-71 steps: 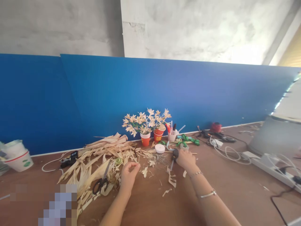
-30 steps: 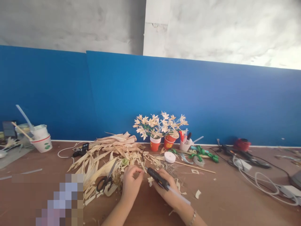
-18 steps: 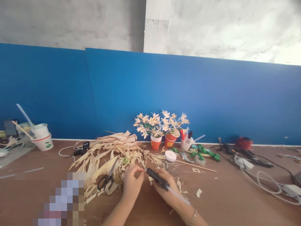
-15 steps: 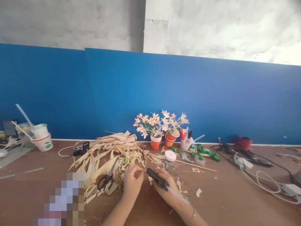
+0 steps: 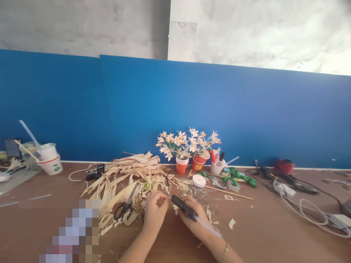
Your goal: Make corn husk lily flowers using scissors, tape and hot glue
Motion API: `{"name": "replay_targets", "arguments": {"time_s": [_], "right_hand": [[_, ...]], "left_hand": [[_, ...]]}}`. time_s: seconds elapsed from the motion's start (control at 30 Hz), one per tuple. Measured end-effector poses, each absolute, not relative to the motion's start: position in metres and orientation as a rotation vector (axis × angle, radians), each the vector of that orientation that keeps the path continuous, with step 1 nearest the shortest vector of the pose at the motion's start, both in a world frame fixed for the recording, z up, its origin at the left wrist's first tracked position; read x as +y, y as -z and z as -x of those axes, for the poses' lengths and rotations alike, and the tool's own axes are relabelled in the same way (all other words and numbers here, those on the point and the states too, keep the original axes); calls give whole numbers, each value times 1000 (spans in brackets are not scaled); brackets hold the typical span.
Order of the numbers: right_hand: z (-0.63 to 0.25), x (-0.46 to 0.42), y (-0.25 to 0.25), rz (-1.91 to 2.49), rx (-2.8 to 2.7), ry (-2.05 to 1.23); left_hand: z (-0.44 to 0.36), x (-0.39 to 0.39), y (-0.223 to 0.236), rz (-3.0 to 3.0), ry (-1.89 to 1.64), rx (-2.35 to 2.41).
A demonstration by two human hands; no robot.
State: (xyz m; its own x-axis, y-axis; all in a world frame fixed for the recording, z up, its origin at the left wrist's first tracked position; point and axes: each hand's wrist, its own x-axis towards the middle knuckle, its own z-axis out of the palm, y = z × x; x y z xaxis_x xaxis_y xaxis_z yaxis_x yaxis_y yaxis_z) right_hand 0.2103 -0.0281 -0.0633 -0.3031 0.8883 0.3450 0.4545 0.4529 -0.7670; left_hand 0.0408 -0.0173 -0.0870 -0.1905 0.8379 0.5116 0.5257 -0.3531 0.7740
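My right hand (image 5: 195, 218) is wrapped round a black glue gun (image 5: 184, 207), with a pale glue stick (image 5: 207, 227) coming out of its back end. The gun's nozzle points up and left, right by the fingertips of my left hand (image 5: 156, 210). Thumb and forefinger of that hand are pinched together; what they hold, if anything, is too small to make out. Left of my hands spreads a heap of dried corn husks (image 5: 117, 182), with black-handled scissors (image 5: 123, 210) lying on it.
Husk flowers (image 5: 179, 142) stand in red paper cups (image 5: 181, 167) by the blue partition (image 5: 219, 98). A white tape roll (image 5: 199, 180), a thin stick (image 5: 230, 193) and green ribbon (image 5: 246, 179) lie nearby. Cables (image 5: 309, 215) sprawl at right; a white cup (image 5: 51, 164) stands at left.
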Motion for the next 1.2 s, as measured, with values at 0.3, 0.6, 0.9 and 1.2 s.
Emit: {"name": "replay_targets", "arguments": {"time_s": [0.3,0.6,0.9,1.2], "right_hand": [[-211,-28,61,1116,-1921,-730],[-218,-23,70,1261,-1733,-920],[-242,-32,38,1364,-2274,-554],[-339,18,58,2276,-1904,-295]], "left_hand": [[-40,-17,87,-1791,-1570,1591],[-37,-18,87,-1920,-1538,1627],[-30,-14,91,-1861,-1499,1754],[-26,-13,91,-1729,-1578,1707]]}}
